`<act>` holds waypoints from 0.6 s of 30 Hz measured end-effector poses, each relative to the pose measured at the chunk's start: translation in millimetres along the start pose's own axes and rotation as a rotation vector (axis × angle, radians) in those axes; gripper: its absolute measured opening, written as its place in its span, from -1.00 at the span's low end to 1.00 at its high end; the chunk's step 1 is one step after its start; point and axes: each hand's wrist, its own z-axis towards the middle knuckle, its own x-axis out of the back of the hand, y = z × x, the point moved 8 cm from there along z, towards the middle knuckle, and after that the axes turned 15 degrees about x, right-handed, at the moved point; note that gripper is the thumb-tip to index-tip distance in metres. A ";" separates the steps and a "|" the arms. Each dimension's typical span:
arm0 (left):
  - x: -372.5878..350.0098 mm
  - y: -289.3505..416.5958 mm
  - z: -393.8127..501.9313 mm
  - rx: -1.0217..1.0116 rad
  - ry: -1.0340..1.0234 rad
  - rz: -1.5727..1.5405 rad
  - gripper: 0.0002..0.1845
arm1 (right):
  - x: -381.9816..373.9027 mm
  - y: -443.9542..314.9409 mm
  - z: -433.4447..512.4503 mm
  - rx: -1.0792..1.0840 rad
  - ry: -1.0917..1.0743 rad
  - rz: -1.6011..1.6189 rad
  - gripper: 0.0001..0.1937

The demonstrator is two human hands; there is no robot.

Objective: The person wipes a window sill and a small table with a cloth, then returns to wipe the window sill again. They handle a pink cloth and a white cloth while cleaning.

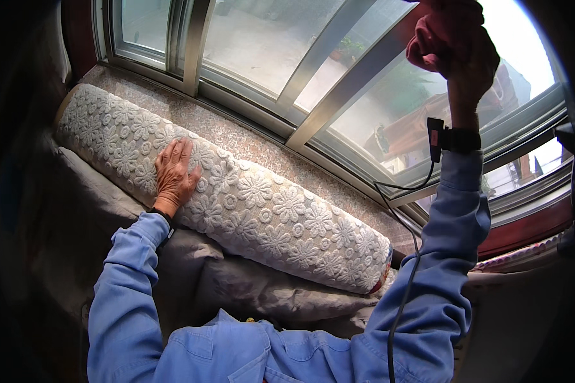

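My left hand (175, 174) rests palm down, fingers a little spread, on a long padded sofa back (254, 189) covered in beige fabric with raised white flowers. Up at the top right, my right hand (474, 62) grips a bunched dark red cloth (443, 36). The cloth is held against or close to the pane of a sliding window (402, 100); whether it touches the glass I cannot tell. Part of the cloth is cut off by the top edge of the view.
A speckled stone sill (249, 143) runs between the sofa back and the metal window frame (338, 86). From a device at my right wrist (436, 136), a black cable (414, 268) hangs down along the sleeve. Grey fabric (268, 282) lies rumpled on the near side.
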 end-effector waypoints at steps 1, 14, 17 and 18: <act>1.1 0.9 -0.7 -0.019 0.029 0.004 -0.28 | -32.0 -30.4 -21.2 0.014 -0.253 -0.170 -0.61; -2.6 0.5 0.2 -0.019 0.002 0.013 -0.30 | -130.2 -331.7 -266.8 0.377 -1.013 0.551 -0.71; -1.9 0.2 1.6 -0.018 0.012 0.025 -0.29 | -134.7 -341.0 -302.2 0.114 -1.066 0.913 -0.69; -2.9 1.0 -0.1 -0.017 0.008 0.028 -0.29 | -131.1 -334.3 -312.5 -0.006 -1.020 0.998 -0.68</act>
